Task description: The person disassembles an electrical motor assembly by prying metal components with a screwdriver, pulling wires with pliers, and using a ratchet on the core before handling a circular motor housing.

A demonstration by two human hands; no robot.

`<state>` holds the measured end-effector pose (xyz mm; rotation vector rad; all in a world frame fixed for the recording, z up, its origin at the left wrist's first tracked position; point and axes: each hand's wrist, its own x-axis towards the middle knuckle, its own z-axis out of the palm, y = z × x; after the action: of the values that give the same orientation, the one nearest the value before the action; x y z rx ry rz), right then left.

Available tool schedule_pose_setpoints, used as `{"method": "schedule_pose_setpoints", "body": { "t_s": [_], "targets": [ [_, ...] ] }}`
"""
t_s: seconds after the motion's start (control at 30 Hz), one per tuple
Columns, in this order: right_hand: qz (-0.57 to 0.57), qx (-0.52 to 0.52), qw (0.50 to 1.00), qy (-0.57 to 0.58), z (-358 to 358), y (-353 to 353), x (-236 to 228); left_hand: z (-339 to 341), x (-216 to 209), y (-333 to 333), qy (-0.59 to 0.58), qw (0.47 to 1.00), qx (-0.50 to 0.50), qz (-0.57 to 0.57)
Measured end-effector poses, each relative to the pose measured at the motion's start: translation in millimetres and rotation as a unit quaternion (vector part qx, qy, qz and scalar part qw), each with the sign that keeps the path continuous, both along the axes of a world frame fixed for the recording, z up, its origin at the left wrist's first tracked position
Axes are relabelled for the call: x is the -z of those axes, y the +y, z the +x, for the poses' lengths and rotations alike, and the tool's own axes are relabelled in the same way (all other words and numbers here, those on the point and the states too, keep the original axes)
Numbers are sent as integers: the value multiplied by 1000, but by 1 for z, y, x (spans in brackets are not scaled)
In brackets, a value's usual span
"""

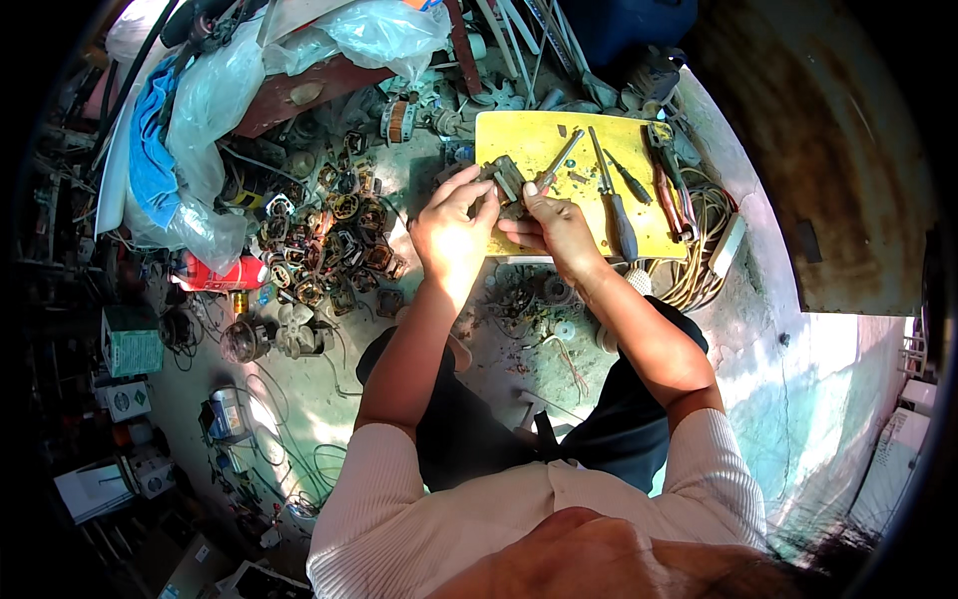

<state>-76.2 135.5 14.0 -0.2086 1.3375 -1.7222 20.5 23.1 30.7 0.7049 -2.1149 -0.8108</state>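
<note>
- Head view, looking down: a concrete floor [758, 399] spreads around a seated person, in patchy sunlight and shade.
- Bench [654, 150]: a low yellow top beyond the knees, right of centre, holding hand tools.
- Heap [334, 225] of copper-wound motor parts: on the floor, left of the bench and well apart from it.
- Coiled cable [696, 292]: tan loops on the floor, just beside the bench's right end.
- Left hand [447, 238] and right hand [571, 232]: both at the bench's left part, facing each other. The left fingers [465, 190] bend nearly together and seem to pinch the work piece. On the right, the thumb [538, 204] lies at the piece's near right edge, the other fingers curled loosely below; whether they grip is hidden.
- Pliers [666, 182]: red-handled, at the bench's right end.
- Long screwdriver [621, 222]: dark handle toward the person, within easy reach of the right hand.
- Dark metal part [507, 178]: a small, blocky work piece between the hands, over the bench's left part. Good handling, I judge, means a firm left pinch, the right thumb pressing gradually, and the part kept low over the yellow top so loose bits land there.
- Debris [579, 179]: small dark crumbs among the tools; best kept off the part's faces.
</note>
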Motion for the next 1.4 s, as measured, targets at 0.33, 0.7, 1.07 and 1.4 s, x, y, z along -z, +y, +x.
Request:
{"method": "schedule_pose_setpoints", "body": {
  "t_s": [0.33, 0.7, 1.07, 1.4],
  "targets": [
    [-16, -3, 998, -58, 2, 1, -9, -4, 10, -31, 140, 987, -9, 76],
    [-88, -29, 981, -168, -12, 6, -19, 5, -1, -41, 142, 923, 112, 341],
    [-49, -43, 995, -82, -8, 5, -15, 6, -12, -21, 46, 992, 114, 16],
    [-27, -14, 999, -31, -2, 1, -9, 2, -12, -7, 15, 994, 42, -98]
  ]
}}
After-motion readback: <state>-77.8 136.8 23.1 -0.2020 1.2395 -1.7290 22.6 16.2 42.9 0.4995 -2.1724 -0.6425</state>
